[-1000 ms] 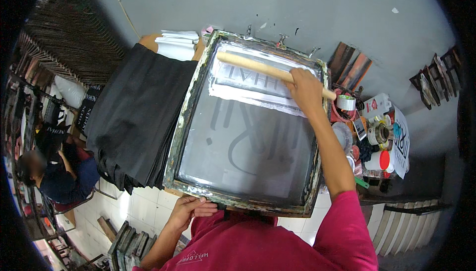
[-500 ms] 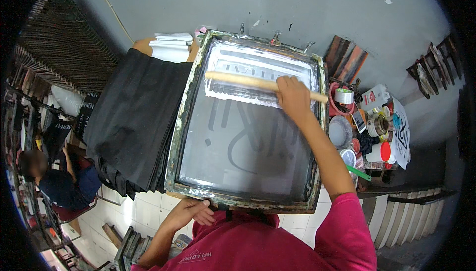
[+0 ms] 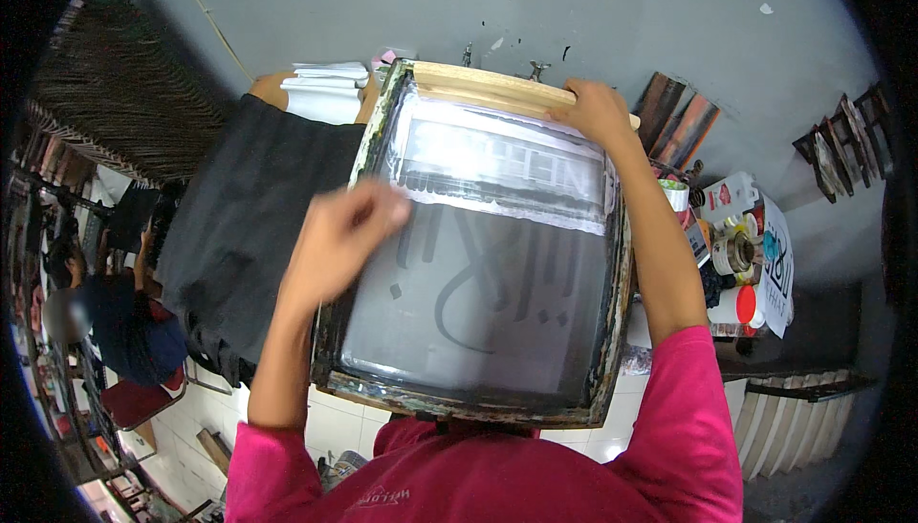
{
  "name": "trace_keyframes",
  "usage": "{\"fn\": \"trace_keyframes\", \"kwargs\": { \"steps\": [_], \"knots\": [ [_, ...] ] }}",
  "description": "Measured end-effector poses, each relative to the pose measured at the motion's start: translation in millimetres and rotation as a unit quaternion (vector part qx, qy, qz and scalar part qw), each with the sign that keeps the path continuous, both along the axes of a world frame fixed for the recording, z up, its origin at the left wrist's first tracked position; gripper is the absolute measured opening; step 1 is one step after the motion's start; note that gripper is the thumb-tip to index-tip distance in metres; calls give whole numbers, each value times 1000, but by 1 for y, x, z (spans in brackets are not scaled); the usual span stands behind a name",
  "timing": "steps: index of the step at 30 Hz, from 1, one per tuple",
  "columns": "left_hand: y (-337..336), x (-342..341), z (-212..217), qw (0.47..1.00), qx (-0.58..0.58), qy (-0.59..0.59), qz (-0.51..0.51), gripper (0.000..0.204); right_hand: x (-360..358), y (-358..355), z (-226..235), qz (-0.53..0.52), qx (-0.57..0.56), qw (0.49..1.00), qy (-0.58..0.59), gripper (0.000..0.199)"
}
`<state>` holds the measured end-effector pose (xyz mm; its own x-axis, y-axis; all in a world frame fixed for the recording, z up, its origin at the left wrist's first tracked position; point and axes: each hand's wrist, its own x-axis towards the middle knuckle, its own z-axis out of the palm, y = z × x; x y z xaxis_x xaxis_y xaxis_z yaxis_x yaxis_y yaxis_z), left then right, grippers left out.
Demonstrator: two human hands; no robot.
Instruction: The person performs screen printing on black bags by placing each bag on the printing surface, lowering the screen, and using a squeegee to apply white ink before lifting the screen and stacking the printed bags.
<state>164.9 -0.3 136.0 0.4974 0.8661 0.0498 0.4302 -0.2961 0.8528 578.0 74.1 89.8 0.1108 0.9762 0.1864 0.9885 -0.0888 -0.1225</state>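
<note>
1. The wooden squeegee is lain across the far end of the screen frame, its long axis running left to right.
2. Its right end is gripped by the right hand, fingers closed around it.
3. The left hand is blurred above the frame's left rail; nothing is held, fingers loosely curled.
4. Jars and tape rolls are crowded right of the frame; contents cannot be told.

The large rectangular screen-printing frame looks like worn, ink-stained wood, its grey mesh smooth and faintly glossy. At its far edge lies a pale bare-wood squeegee handle. Left of the frame, black cloth lies matt and soft.
</note>
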Motion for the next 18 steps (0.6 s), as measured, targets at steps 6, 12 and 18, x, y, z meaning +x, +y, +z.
{"fn": "trace_keyframes", "kwargs": {
  "steps": [6,12,18],
  "knots": [
    [175,80,-43,927,357,109,-25,42,-38,-15,-17,-25,60,994,-82,70],
    [181,96,-55,939,260,220,-55,36,-32,-35,-19,-38,68,994,-80,71],
    [135,76,-46,949,226,212,-65,32,-50,-69,-20,-24,65,993,-96,66]
  ]
}}
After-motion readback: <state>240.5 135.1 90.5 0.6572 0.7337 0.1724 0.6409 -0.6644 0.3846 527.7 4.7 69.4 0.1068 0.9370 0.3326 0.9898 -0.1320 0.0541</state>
